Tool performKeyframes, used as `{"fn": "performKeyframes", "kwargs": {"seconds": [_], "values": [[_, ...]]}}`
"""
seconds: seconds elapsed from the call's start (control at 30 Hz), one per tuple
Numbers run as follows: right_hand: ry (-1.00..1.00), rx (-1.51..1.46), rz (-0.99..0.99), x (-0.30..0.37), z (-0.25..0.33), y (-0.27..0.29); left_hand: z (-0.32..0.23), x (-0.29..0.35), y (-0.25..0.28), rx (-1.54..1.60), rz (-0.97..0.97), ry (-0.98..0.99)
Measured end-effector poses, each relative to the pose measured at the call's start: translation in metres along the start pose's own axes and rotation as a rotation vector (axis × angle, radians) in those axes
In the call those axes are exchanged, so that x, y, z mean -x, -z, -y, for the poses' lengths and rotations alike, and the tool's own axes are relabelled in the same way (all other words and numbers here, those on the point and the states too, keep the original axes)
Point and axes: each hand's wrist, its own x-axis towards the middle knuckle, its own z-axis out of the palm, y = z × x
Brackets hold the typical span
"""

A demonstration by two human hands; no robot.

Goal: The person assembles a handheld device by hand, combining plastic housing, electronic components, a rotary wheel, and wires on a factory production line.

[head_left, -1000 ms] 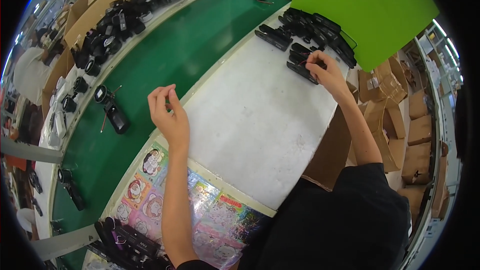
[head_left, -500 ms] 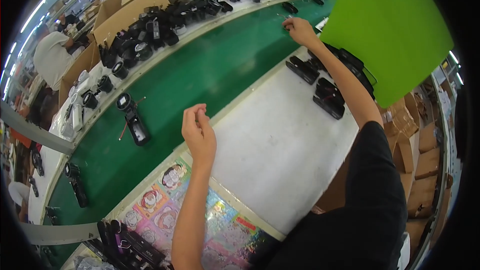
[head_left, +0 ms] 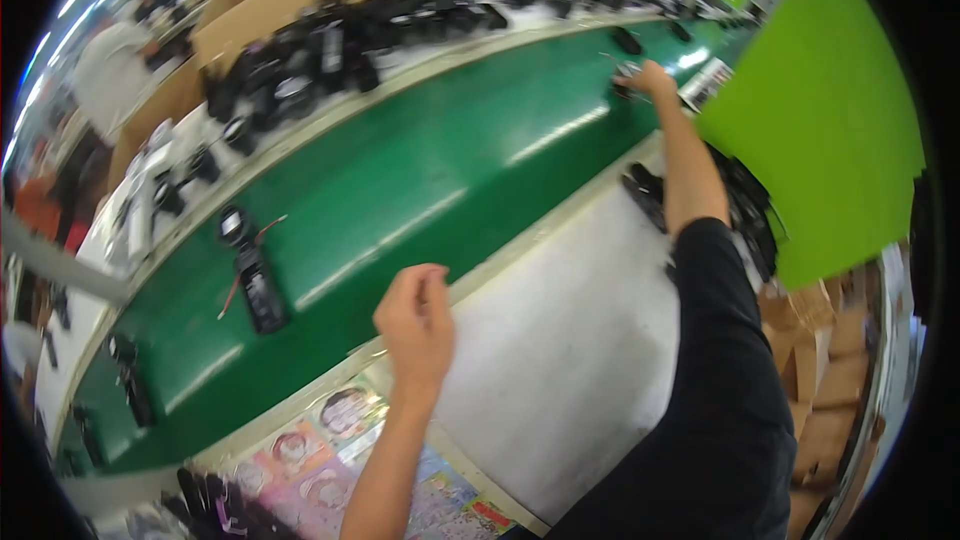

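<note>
Over the far right part of the green conveyor belt (head_left: 400,150), my right hand (head_left: 655,82) is closed on a small dark, silvery part (head_left: 624,80). A thin wire shows beside that part, but its exact kind is blurred. My left hand (head_left: 418,315) hovers by the belt's near edge, fingers curled together with nothing visible in them. Left of it on the belt lies a black handheld device (head_left: 256,285) with a round head and red wires sticking out. Black casings (head_left: 645,190) rest on the white tabletop (head_left: 560,310), partly behind my right forearm.
A heap of black parts (head_left: 300,65) lines the far ledge, in front of a cardboard box (head_left: 285,0). Another black device (head_left: 132,380) lies at the belt's left. A green panel (head_left: 820,130) stands on the right. Colourful printed sheets (head_left: 330,460) cover the near table.
The view has shifted and blurred. My right hand has reached farther along the belt, and a dark, silvery part now shows at its fingers. My left hand stays curled near the belt's edge.
</note>
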Motion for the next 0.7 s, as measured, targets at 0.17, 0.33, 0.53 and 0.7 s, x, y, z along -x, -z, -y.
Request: {"fn": "performKeyframes", "kwargs": {"seconds": [0.17, 0.33, 0.53, 0.7], "values": [[0.171, 0.027, -0.088, -0.028, -0.057, -0.026, 0.009, 0.01, -0.012, 0.009, -0.047, -0.12], [0.1, -0.122, -0.19, -0.017, -0.023, -0.02, 0.006, 0.016, -0.012, 0.094, -0.044, -0.084], [0.304, -0.453, 0.197, 0.11, 0.115, 0.075, 0.007, 0.006, -0.011, 0.239, -0.082, -0.043], [0.642, -0.801, 0.536, 0.284, 0.22, 0.147, 0.003, -0.018, 0.014, 0.338, -0.116, -0.026]]}}
